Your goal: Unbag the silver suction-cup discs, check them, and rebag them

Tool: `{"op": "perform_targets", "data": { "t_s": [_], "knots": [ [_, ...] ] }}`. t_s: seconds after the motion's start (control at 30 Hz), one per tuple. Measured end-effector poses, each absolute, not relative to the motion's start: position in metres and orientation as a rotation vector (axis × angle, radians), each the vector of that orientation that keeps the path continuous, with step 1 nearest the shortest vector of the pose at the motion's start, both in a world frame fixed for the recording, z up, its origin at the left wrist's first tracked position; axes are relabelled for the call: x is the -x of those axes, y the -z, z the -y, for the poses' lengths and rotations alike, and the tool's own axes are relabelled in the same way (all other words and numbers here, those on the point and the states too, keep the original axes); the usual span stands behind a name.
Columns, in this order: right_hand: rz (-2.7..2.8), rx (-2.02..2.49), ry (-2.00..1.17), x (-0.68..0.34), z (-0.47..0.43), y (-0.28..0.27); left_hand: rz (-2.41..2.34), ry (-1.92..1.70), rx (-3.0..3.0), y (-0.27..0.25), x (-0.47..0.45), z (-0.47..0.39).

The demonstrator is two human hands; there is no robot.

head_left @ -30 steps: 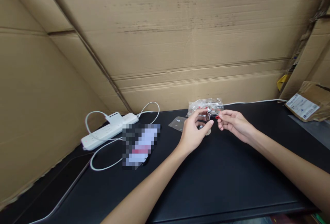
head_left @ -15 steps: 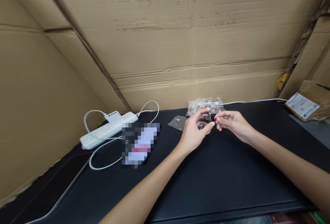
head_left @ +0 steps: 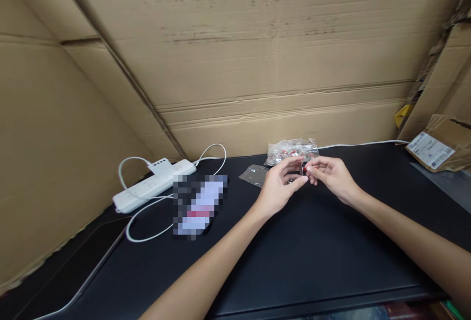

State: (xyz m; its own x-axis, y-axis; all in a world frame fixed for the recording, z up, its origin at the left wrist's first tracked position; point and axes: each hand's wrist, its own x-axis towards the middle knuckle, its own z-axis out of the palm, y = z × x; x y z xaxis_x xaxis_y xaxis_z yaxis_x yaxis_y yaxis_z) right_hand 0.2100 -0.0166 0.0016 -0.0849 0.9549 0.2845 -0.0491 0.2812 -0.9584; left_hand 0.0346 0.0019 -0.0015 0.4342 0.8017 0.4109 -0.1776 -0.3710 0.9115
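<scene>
Between the thumb and fingers of my left hand (head_left: 278, 185) is a small, thin, shiny piece (head_left: 302, 168), seen nearly edge-on; its kind cannot be made out. My right hand (head_left: 333, 177) pinches a small red piece (head_left: 306, 168) right up against the shiny one. Whether the two are joined is too small to see. Just behind my hands lies a clear plastic bag (head_left: 292, 151) with several red and silvery small parts in it. A flat clear plastic bag (head_left: 253, 175) rests beside my left hand, partly covered by it.
To the left are a white power strip (head_left: 154, 185) with a plugged-in charger and looping white cables (head_left: 147, 238), and a blurred-out phone-like object (head_left: 202, 207). A dark flat panel (head_left: 73, 266) lies at far left. A labelled brown package (head_left: 437, 146) sits at right. Cardboard walls (head_left: 275, 65) enclose the black table (head_left: 312, 261).
My right hand has moved slightly left, bringing the red piece from a small gap up to the shiny piece. My left hand has hardly moved.
</scene>
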Motion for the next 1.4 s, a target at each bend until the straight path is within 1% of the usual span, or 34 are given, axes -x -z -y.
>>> {"op": "perform_targets", "data": {
  "t_s": [0.47,0.77,1.03,1.4],
  "knots": [
    [1.239,0.939,-1.119,-0.207,0.018,-0.001,-0.556,-1.153,-1.743,0.003,-0.036,0.004],
    [1.251,0.964,-1.123,-0.207,0.018,0.002,-0.669,-1.238,-2.013,-0.001,-0.034,0.008],
    [1.292,0.871,-1.320,-0.215,0.018,-0.001,-0.730,-1.235,-2.235,-0.007,-0.031,0.011],
    [1.003,0.905,-1.445,-0.204,0.022,0.001,-0.734,-1.291,-2.381,-0.006,-0.027,0.008]
  ]
}}
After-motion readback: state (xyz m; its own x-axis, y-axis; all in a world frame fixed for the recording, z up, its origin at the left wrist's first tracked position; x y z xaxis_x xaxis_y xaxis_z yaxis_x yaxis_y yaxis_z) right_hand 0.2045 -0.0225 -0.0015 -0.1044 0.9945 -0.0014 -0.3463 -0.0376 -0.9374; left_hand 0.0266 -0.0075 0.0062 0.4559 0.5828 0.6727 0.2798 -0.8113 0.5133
